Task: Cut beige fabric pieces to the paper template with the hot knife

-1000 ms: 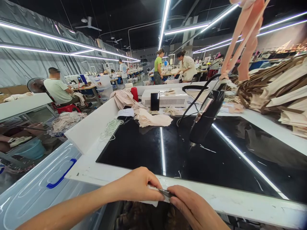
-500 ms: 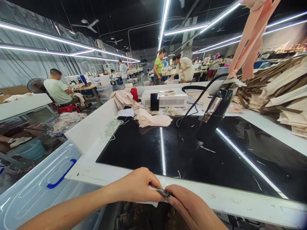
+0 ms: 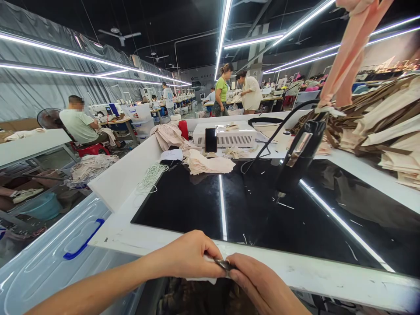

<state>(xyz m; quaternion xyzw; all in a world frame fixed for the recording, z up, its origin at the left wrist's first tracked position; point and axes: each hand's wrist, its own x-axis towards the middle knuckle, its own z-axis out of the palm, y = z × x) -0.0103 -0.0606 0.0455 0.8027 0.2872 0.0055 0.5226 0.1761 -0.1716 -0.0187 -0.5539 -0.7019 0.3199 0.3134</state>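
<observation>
Cloth (image 3: 211, 280) pinched in left hand (image 3: 193, 253), tool (image 3: 224, 264) in right hand (image 3: 259, 275)

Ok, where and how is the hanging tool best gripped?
Probably around its thick black barrel, the right hand coming from the right once free: it hangs tilted, tip down and leftward, while the cord loops left from its top.

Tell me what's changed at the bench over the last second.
The hanging black tool and the pink straps above it swung rightward. Behind, the person in green shifted slightly right, the person in cream slightly left. Nothing was visibly taken up or let go: the left hand keeps the white cloth, the right hand the small dark metal piece. The phone stayed put.
</observation>
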